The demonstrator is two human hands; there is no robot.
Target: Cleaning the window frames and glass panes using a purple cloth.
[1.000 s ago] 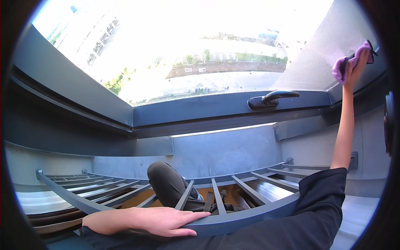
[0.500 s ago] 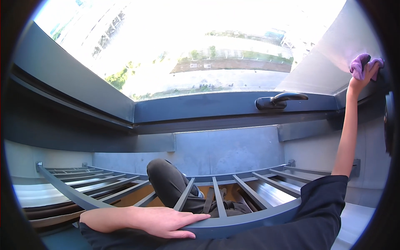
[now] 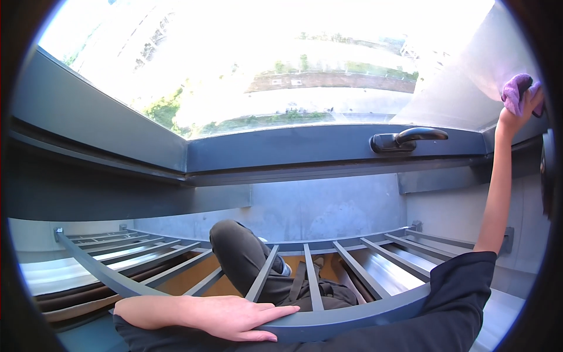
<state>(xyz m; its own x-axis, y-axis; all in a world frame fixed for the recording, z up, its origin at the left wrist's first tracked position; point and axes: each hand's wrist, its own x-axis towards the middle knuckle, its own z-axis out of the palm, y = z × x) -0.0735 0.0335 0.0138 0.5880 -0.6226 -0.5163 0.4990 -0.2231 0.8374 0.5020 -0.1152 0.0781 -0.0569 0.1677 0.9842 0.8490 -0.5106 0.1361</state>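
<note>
Right hand [image 3: 521, 115] clutching soft purple fabric cloth [image 3: 515, 94] up and right of the black curved lever window handle [image 3: 409, 140], left hand [image 3: 237, 317] unclenched, resting on blue-grey metal-barred railing [image 3: 363, 317] below handle.

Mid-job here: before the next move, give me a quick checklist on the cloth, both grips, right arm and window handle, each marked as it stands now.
1. Soft purple cloth held in the right grip: ok, it is bunched in the fingers.
2. Left grip on the curved grey-blue metal rail: ok, it lies across the top, palm down.
3. Right arm with bend to spare: not ok, it looks nearly straight.
4. Black lever-shaped window handle clear of both grips: ok, neither touches it.
5. Cloth flat against the clear glass pane: cannot tell, the contact is hidden.
</note>
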